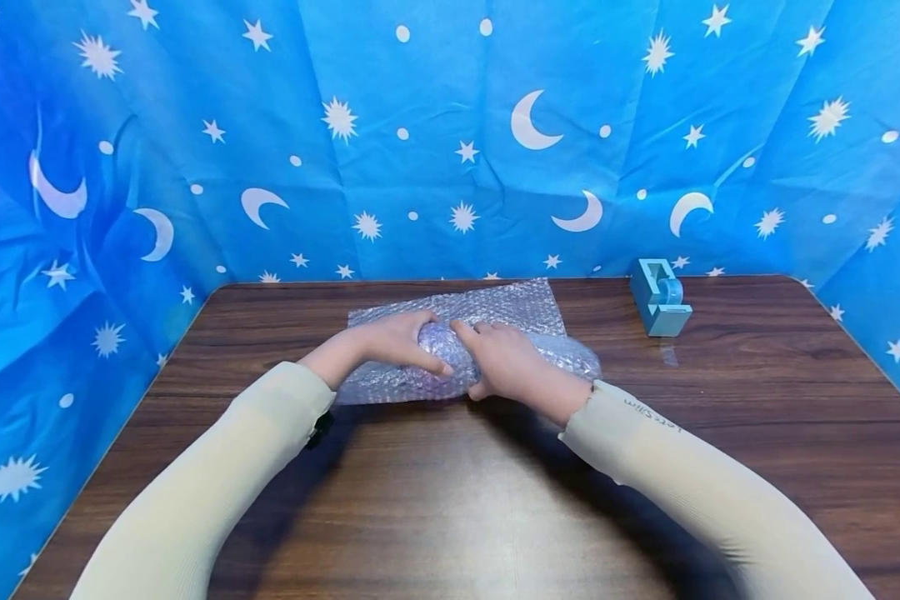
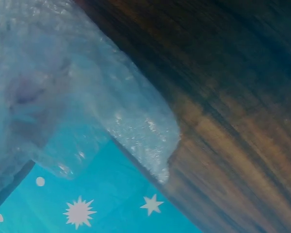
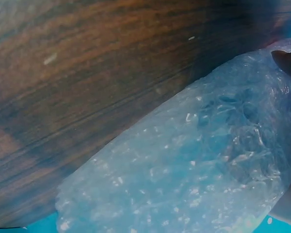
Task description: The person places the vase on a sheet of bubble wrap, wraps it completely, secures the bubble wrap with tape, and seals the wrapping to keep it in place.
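Observation:
A sheet of clear bubble wrap [image 1: 510, 304] lies near the back of the table, folded round a rounded, purplish thing [image 1: 437, 340] whose kind I cannot tell. My left hand [image 1: 393, 340] holds the bundle from the left, thumb in front and fingers behind. From the right, my right hand [image 1: 512, 364] grips it, thumb toward the front edge. Loose ends of wrap stick out on both sides. In the left wrist view the bubble wrap [image 2: 136, 116] fills the upper left, blurred. The right wrist view shows the bubble wrap [image 3: 169, 170] with a fingertip [image 3: 290, 63] pressed on it.
A light blue tape dispenser [image 1: 654, 298] stands at the back right of the brown wooden table [image 1: 450, 500]. A small piece of clear tape [image 1: 668, 353] hangs or lies just in front of it. A blue cloth [image 1: 435, 183] with white moons and stars hangs behind the table.

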### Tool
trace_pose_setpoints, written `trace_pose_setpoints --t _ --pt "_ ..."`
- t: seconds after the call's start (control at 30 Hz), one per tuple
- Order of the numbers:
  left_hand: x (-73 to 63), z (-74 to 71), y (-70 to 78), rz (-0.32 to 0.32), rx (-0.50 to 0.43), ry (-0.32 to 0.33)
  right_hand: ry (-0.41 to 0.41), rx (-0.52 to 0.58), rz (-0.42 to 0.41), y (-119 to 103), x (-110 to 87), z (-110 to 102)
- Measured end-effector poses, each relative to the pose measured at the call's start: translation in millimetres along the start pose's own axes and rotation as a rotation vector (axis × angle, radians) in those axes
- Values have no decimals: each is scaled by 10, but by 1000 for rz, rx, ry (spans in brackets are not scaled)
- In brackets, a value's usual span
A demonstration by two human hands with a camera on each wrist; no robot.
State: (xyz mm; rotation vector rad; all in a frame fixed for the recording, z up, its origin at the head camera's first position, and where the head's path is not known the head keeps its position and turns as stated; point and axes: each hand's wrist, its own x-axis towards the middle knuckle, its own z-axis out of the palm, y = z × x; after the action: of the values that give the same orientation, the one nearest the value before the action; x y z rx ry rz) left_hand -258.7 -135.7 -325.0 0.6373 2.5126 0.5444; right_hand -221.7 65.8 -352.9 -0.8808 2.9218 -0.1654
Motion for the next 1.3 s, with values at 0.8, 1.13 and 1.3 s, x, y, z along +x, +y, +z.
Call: trace_pose_setpoints --t 0.8,1.13,1.3 --pt "50 -25 179 -130 141 109 -28 -81 -19 -57 63 -84" --pt "-479 286 255 44 572 409 -12 -40 -29 -70 48 -65" --pt "-520 469 131 107 684 517 -45 -35 -18 -50 86 -96"
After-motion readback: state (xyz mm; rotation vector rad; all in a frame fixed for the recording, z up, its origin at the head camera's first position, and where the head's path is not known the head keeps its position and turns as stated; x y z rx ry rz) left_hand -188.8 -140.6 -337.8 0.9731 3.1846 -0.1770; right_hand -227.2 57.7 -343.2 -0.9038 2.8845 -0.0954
